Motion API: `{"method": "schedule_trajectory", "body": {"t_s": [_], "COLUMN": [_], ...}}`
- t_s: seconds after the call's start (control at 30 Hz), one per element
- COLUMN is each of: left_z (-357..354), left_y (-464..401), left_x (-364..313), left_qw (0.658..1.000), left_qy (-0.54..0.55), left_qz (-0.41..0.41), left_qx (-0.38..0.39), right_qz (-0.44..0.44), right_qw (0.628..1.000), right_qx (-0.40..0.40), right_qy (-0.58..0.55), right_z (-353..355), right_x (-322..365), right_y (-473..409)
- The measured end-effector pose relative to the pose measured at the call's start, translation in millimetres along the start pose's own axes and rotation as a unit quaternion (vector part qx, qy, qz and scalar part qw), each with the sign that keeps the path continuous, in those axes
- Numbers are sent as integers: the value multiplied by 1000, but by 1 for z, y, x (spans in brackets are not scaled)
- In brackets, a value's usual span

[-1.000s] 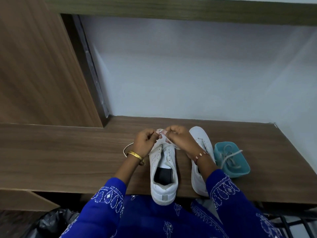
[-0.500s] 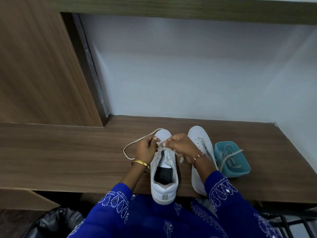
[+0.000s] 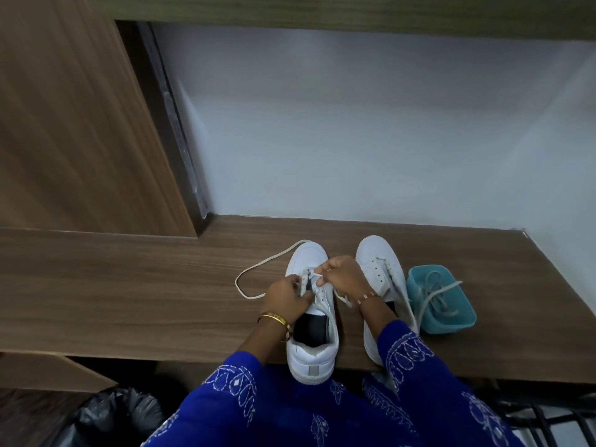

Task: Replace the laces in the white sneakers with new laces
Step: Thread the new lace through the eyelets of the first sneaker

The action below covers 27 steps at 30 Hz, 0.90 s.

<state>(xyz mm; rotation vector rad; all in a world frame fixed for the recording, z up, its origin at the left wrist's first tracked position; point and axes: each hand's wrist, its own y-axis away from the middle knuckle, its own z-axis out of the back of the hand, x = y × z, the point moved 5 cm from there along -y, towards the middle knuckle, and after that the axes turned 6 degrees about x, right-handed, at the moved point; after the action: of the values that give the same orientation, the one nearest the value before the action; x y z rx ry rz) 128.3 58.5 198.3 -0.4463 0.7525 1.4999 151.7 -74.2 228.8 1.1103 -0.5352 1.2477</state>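
I read this as a room in a home: a brown wood-grain laminate desk (image 3: 129, 285) built against a plain pale painted wall (image 3: 354, 124), a tall matching wooden cabinet panel (image 3: 74, 124) at its left, and a black plastic bin liner (image 3: 119, 411) below the desk edge

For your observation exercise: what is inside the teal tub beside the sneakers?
The teal tub holds a tangle of pale laces, one strand trailing over its near rim. Whatever lies beneath the tangle is covered.
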Motion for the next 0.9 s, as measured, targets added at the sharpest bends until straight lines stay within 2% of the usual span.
{"method": "schedule_trajectory", "body": {"t_s": [0.17,0.43,0.73,0.9], "left_z": [0,5,3,2], "left_y": [0,-2,-1,-2], "left_x": [8,21,24,25], "left_qw": [999,992,980,981], "left_qy": [-37,116,188,180], "left_qz": [-33,-9,-3,-8], "left_qx": [21,42,60,69], "right_qz": [46,46,24,21], "right_qw": [997,994,993,989], "right_qx": [-54,-83,-119,-145], "right_qy": [12,45,-5,-31], "right_z": [-16,-29,-35,-35], "right_x": [-11,-21,-17,-19], "right_y": [-9,-16,-20,-20]}}
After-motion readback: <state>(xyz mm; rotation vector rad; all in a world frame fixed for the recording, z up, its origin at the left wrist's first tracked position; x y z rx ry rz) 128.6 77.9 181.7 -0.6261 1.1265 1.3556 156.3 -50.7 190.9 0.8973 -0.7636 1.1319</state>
